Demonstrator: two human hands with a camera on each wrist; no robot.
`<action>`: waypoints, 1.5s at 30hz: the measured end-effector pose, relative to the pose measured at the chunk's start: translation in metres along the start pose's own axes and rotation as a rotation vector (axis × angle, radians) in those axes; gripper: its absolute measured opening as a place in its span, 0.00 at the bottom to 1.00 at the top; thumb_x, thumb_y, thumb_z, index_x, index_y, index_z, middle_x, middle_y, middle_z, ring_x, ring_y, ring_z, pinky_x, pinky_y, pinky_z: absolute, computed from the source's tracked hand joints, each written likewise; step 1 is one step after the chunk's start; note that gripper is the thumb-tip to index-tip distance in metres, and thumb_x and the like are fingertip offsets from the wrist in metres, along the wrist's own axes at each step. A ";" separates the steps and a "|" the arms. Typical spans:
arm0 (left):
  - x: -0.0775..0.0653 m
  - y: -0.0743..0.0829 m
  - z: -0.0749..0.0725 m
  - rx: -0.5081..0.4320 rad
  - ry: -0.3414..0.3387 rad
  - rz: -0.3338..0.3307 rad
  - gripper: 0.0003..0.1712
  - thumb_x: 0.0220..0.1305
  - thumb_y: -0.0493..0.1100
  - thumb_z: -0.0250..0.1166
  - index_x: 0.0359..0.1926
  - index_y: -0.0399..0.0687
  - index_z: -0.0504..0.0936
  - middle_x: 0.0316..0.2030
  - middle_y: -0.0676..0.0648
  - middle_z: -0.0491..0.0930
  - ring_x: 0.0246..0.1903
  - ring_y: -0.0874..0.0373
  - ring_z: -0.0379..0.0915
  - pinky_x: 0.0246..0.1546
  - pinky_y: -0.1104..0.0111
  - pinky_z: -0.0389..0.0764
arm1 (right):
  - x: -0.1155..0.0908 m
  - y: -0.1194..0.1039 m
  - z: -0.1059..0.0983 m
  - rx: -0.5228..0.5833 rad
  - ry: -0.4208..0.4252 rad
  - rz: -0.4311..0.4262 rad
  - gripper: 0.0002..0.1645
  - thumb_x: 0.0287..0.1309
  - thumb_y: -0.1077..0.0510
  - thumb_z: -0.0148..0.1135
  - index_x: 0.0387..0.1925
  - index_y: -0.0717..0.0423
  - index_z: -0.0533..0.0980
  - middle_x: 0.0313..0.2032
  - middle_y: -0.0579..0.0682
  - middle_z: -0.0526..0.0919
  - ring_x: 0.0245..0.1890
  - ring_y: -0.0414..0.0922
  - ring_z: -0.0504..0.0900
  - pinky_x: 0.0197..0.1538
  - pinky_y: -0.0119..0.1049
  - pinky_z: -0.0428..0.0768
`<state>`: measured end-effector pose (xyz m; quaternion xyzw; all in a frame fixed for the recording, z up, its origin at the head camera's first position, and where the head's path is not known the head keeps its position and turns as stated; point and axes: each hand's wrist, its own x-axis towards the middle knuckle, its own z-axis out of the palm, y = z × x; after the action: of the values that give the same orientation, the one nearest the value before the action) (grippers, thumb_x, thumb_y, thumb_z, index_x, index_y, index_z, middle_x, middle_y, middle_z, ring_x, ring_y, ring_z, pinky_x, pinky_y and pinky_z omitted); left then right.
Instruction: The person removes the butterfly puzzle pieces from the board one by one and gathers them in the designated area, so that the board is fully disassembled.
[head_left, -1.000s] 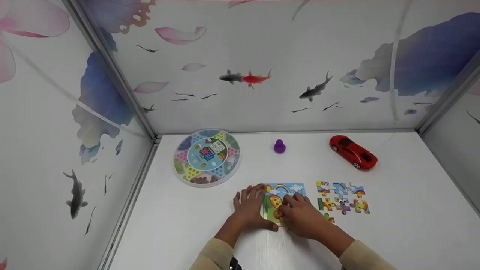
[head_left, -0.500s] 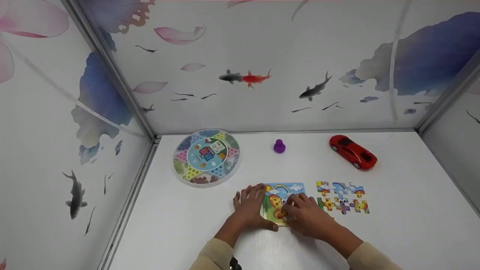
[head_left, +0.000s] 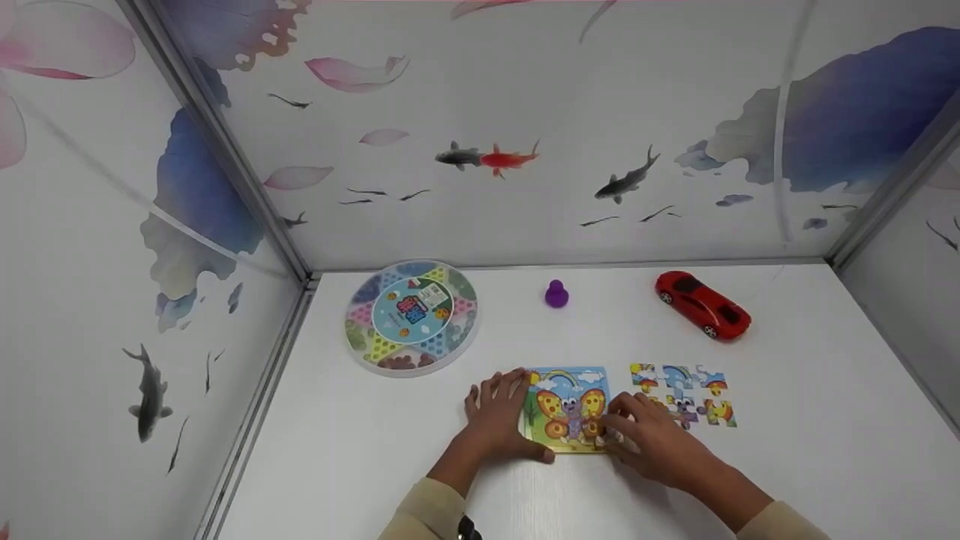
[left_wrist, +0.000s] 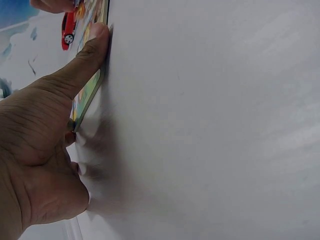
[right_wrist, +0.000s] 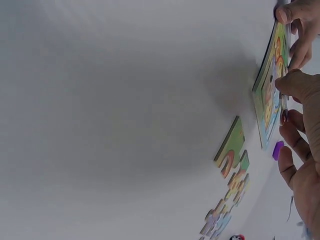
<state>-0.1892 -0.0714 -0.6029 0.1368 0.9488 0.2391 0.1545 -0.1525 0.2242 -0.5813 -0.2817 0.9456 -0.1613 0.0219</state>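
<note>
A square butterfly picture puzzle board (head_left: pixel 566 397) lies flat on the white table. My left hand (head_left: pixel 496 424) rests against the board's left side, its fingers spread and its thumb (left_wrist: pixel 90 55) stretched along the near edge. At the board's right edge, my right hand (head_left: pixel 656 442) pinches a small puzzle piece (right_wrist: pixel 284 107) between thumb and fingertips. Loose puzzle pieces (head_left: pixel 718 412) lie in rows to the right, partly behind the right hand. The right wrist view shows a green loose piece (right_wrist: pixel 231 145) on the table, which that hand covers in the head view.
A round board-game box (head_left: pixel 412 319) sits at the back left. Farther right are a purple knobbed object (head_left: pixel 556 294) and a red toy car (head_left: pixel 703 306). Patterned panels (head_left: pixel 480 90) enclose the table behind and at both sides.
My right hand has moved right across the board to its right edge, uncovering the butterfly's body and right wing. The left hand has stayed in place.
</note>
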 end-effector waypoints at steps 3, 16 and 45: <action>0.000 0.000 -0.001 -0.007 -0.002 0.003 0.80 0.44 0.74 0.87 0.90 0.55 0.54 0.88 0.51 0.51 0.88 0.39 0.41 0.85 0.28 0.43 | -0.008 0.007 -0.001 -0.019 0.012 0.018 0.19 0.67 0.53 0.80 0.57 0.36 0.88 0.54 0.39 0.81 0.55 0.40 0.77 0.58 0.48 0.88; -0.002 0.000 -0.001 -0.021 0.002 0.012 0.80 0.45 0.72 0.88 0.90 0.54 0.54 0.88 0.50 0.51 0.87 0.38 0.41 0.84 0.28 0.43 | -0.050 0.040 -0.012 -0.029 0.005 0.124 0.23 0.62 0.54 0.83 0.57 0.32 0.88 0.54 0.40 0.82 0.57 0.45 0.77 0.62 0.59 0.84; -0.001 0.001 -0.001 -0.029 -0.012 -0.004 0.78 0.45 0.72 0.87 0.90 0.56 0.55 0.88 0.51 0.50 0.88 0.38 0.39 0.85 0.29 0.42 | -0.080 0.065 -0.014 -0.009 -0.080 0.234 0.21 0.64 0.59 0.80 0.56 0.37 0.90 0.51 0.41 0.80 0.53 0.44 0.79 0.58 0.59 0.82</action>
<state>-0.1882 -0.0713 -0.6011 0.1342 0.9446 0.2516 0.1624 -0.1212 0.3232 -0.5927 -0.1758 0.9711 -0.1418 0.0772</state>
